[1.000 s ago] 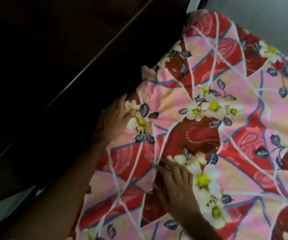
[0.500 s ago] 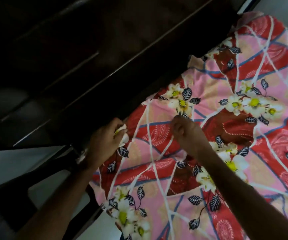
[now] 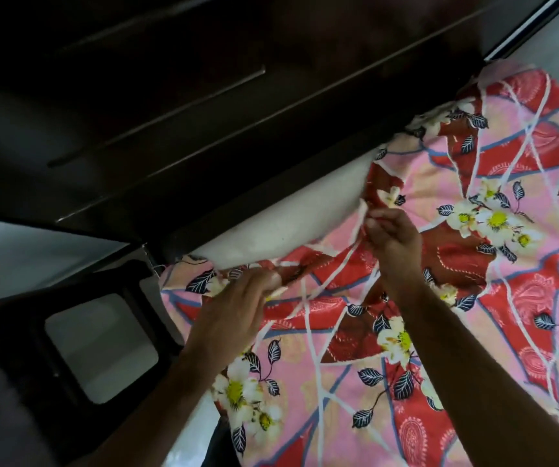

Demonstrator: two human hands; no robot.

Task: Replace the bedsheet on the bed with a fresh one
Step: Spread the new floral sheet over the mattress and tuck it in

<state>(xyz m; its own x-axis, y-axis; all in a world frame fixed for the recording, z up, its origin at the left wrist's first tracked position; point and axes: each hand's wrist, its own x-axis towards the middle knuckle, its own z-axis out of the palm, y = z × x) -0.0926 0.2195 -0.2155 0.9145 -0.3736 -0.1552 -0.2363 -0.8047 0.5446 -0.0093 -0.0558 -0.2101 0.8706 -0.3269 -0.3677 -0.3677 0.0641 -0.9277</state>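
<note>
Gripping: both hands hold the edge of a floral bedsheet (image 3: 406,348) in the head view, the only view given.
Left hand (image 3: 237,308): at centre frame, slightly left, fingers curled onto the sheet's edge, bunching a fold of fabric there; motion blur softens the fingertips.
Right hand (image 3: 392,244): right of centre and higher up, fingers pinched closed on a raised fold of the sheet's edge, lifting it off the surface beneath.
Bedsheet: pink and red, with white lines, white and yellow flowers and dark blue leaves; it fills the right and lower right of the frame, rumpled, its edge peeled back between the two hands.
Mattress (image 3: 281,220): a pale bare strip shows at centre frame, just above the pulled-back sheet edge and touching it.
Bed frame (image 3: 271,190): a dark rail runs diagonally from centre left to upper right, just beside the bare mattress strip.
Dark wooden panel (image 3: 170,96): fills the upper left of the frame, with long diagonal grooves.
Floor (image 3: 103,345): a pale patch at lower left, framed by dark shapes I cannot identify.
</note>
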